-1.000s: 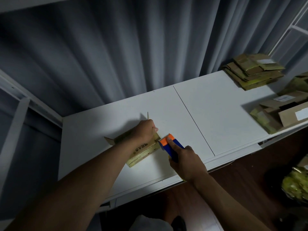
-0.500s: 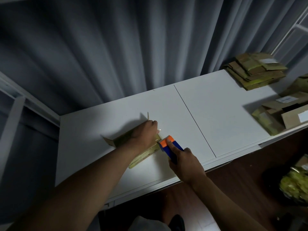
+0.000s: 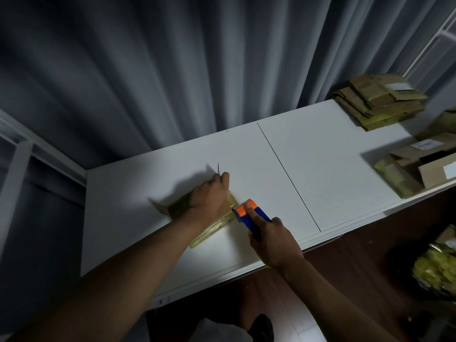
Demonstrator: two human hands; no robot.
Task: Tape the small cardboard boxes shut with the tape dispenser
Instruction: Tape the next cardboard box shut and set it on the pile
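A small cardboard box [image 3: 217, 224] lies on the white table [image 3: 320, 169], left of the table's seam. My left hand [image 3: 209, 196] presses down on its top and hides most of it; one flap sticks out at the left. My right hand [image 3: 271, 240] grips the handle of the blue and orange tape dispenser [image 3: 249, 212], index finger laid along its orange head. The dispenser's toothed end touches the box's right end, where shiny tape shows.
A stack of flattened cardboard boxes [image 3: 380, 102] sits at the table's far right corner. More boxes with white labels [image 3: 419, 169] crowd the right edge. A dark bin with yellowish scraps [image 3: 436, 267] stands on the wooden floor. Grey curtains hang behind the table.
The dispenser has stayed against the box's right end, shifting only slightly. My left hand keeps pressing on the box.
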